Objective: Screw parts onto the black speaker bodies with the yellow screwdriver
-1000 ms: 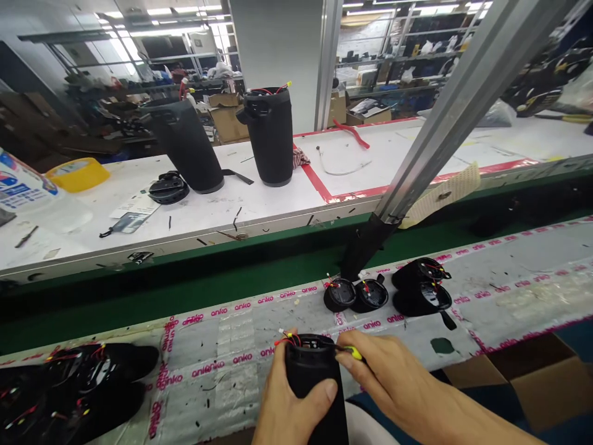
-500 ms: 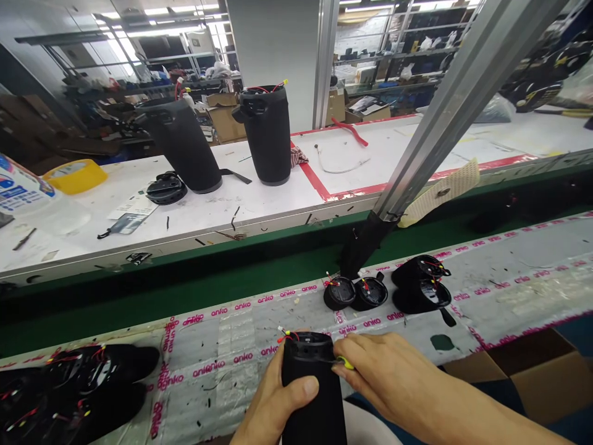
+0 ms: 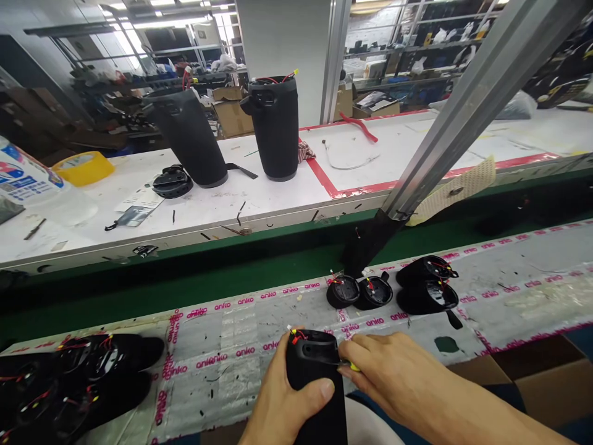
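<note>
Black cylinder (image 3: 312, 372): near the bottom middle of the view, above the near edge of the lower work surface (image 3: 250, 392), upright with a slight tilt, open rim at top. Red wires (image 3: 299, 337) with pale and yellow connectors lie over the left part of the rim.

Left hand (image 3: 287, 405): closed around the cylinder's side, thumb across its front. Right hand (image 3: 386, 374): fingers closed on a yellow-handled tool (image 3: 354, 366), held at the right side of the rim. Most of the tool is hidden by the fingers; its type cannot be told.

Lower surface: grey sheeting, crossed by clear tape printed in pink with "anko". Beyond the right hand, two small open black housings (image 3: 359, 293) side by side; to their right, two further black housings (image 3: 428, 298), touching, openings facing right, wires at the mouths. At far left, a cluster of black housings (image 3: 123, 395), also with red wires and yellow connectors.

White bench (image 3: 222, 207), beyond a green strip: two tall black cylinders (image 3: 280, 133) standing apart, wires at their tops. Black cap (image 3: 172, 182) just beside the left one. Further left, yellow tape roll (image 3: 86, 170) and labelled bottle (image 3: 28, 179). To the right, red strip (image 3: 361, 127), thin cable (image 3: 352, 167) and slanting metal post (image 3: 445, 117).
</note>
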A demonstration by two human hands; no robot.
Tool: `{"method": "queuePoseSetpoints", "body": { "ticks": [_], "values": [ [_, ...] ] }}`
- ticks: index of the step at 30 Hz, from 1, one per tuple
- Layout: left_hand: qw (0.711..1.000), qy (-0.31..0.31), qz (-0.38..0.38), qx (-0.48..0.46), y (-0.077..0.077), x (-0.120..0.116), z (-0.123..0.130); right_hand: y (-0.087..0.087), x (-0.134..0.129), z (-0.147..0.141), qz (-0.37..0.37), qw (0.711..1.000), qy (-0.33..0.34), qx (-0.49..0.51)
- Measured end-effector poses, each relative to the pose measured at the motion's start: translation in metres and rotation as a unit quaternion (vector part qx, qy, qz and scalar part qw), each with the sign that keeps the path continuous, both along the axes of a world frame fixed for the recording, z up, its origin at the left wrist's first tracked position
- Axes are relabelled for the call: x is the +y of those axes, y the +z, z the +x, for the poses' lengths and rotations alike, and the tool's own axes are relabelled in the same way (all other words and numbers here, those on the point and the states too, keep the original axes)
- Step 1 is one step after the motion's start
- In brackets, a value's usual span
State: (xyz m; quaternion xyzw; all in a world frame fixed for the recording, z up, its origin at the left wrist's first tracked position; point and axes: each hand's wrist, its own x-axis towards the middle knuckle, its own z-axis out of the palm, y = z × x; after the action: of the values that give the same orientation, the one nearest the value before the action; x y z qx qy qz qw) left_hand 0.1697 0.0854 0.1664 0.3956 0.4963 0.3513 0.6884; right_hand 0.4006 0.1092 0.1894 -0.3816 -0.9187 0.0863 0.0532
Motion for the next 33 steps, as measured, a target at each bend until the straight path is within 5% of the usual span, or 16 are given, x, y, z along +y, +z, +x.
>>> {"method": "queuePoseSetpoints", "body": {
  "ticks": [8, 15, 20, 27, 33],
  "values": [
    [0.992, 0.056, 0.019, 0.112, 0.0, -0.008, 0.007, -0.001, 0.0, 0.0, 0.048, 0.996, 0.048, -0.053],
    [0.987, 0.024, -0.106, -0.114, -0.008, -0.004, -0.011, -0.007, -0.001, 0.006, -0.072, 0.994, -0.01, 0.079],
    [0.979, 0.014, -0.131, -0.153, -0.013, 0.001, -0.008, 0.004, 0.0, 0.008, -0.056, 0.971, -0.027, 0.23],
    [0.994, 0.014, -0.028, -0.101, 0.005, 0.002, -0.003, 0.009, 0.001, 0.0, -0.057, 0.997, -0.024, 0.045],
    [0.996, 0.029, -0.033, -0.073, 0.003, 0.002, -0.005, 0.002, -0.002, -0.006, -0.046, 0.999, 0.001, 0.016]
  ]
}}
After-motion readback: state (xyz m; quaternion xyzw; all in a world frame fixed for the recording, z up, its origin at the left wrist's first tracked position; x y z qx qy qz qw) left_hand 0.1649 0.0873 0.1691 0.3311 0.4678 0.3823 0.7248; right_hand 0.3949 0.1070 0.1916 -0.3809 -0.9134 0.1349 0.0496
